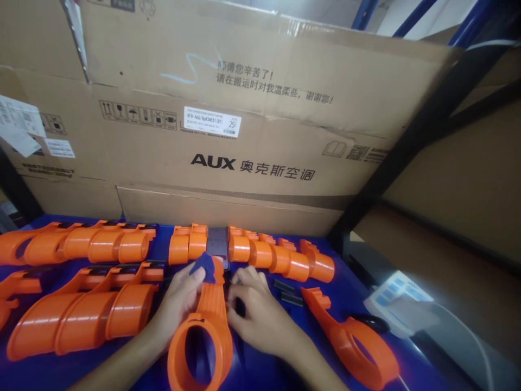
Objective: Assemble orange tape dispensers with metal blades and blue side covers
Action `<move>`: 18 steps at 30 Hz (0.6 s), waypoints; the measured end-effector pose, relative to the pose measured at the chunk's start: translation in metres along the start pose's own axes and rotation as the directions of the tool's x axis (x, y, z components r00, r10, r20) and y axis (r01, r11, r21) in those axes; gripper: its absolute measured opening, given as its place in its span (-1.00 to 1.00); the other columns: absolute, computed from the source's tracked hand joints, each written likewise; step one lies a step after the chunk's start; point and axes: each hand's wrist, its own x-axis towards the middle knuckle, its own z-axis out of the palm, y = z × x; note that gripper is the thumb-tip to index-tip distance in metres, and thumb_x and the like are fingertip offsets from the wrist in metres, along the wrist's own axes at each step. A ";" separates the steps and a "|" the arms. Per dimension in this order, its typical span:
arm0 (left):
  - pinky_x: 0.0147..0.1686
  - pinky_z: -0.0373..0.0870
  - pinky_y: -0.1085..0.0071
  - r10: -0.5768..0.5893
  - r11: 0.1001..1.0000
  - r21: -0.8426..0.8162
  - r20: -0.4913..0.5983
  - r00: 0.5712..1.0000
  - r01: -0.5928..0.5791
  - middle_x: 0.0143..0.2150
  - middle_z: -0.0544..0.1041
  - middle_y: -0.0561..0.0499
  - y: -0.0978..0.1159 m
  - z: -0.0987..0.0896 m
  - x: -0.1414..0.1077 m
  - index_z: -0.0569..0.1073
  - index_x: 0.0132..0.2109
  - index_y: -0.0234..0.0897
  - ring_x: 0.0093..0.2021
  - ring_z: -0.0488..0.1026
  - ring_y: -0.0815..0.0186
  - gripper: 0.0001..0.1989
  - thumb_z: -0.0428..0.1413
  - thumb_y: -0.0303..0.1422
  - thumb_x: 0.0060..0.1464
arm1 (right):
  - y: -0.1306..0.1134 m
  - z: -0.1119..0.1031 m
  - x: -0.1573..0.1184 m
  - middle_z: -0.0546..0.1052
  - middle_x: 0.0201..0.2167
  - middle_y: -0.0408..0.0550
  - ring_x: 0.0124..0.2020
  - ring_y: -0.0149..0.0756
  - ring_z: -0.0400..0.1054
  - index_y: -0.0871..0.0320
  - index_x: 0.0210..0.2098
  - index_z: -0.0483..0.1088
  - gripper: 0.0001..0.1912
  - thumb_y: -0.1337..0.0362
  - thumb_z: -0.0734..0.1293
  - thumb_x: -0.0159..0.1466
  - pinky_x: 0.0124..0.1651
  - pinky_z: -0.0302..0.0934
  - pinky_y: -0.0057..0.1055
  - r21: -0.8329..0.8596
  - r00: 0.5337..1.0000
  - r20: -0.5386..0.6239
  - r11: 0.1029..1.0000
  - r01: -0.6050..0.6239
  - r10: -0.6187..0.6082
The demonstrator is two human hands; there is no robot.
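Note:
My left hand [182,290] grips the upper end of an orange plastic tape dispenser [217,320], thumb on top. A dark blue piece [204,267] shows at that end, beside the thumb. The wide ring of the dispenser hangs toward me, its hole facing up. Just right of it is my right hand [254,309], fingers curled in and close to the dispenser's side. Whatever those fingers hold, if anything, is hidden. Two short black strips [288,292] lie on the blue surface right of that hand.
More orange dispensers stand in rows at the left [85,320] and along the back [280,256]. A single dispenser [358,347] lies at the right. Behind the blue surface rises a large cardboard box [260,141]. A dark phone-like object [218,244] stands mid-back.

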 end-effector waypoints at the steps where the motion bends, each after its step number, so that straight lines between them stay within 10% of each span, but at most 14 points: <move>1: -0.16 0.60 0.11 -0.035 0.999 -0.015 0.058 0.998 0.036 -0.16 0.69 -0.16 -0.002 -0.002 -0.001 0.61 -0.08 -0.23 -0.11 0.64 -0.04 -0.65 0.33 -0.16 0.03 | 0.001 -0.001 0.001 0.40 -0.23 -0.08 -0.09 -0.13 0.25 0.12 -0.43 0.34 -0.87 0.41 0.34 0.23 -0.03 0.14 -0.18 0.021 0.999 -0.043 1.000 -0.010 0.010; 10: 0.36 0.18 0.07 0.195 0.959 0.181 0.149 0.970 -0.220 0.28 0.50 -0.11 -0.013 -0.024 -0.004 0.55 0.16 -0.11 0.35 0.32 -0.11 -0.47 0.34 -0.20 0.02 | 0.017 -0.005 0.006 0.33 -0.54 -0.20 -0.43 -0.29 0.25 0.10 -0.52 0.22 -0.75 0.37 0.28 0.28 -0.30 0.11 -0.37 0.356 0.891 -0.373 0.927 -0.121 0.259; 18: 0.28 0.30 0.04 0.006 0.983 0.179 0.229 0.973 -0.048 0.24 0.53 -0.15 -0.014 -0.009 -0.003 0.50 0.20 -0.12 0.30 0.38 -0.08 -0.56 0.26 -0.23 0.18 | 0.012 -0.016 0.009 0.23 -0.55 -0.26 -0.53 -0.41 0.08 0.09 -0.45 0.26 -0.62 -0.02 0.40 0.29 -0.45 0.05 -0.49 0.803 0.806 -0.340 0.595 -0.019 0.485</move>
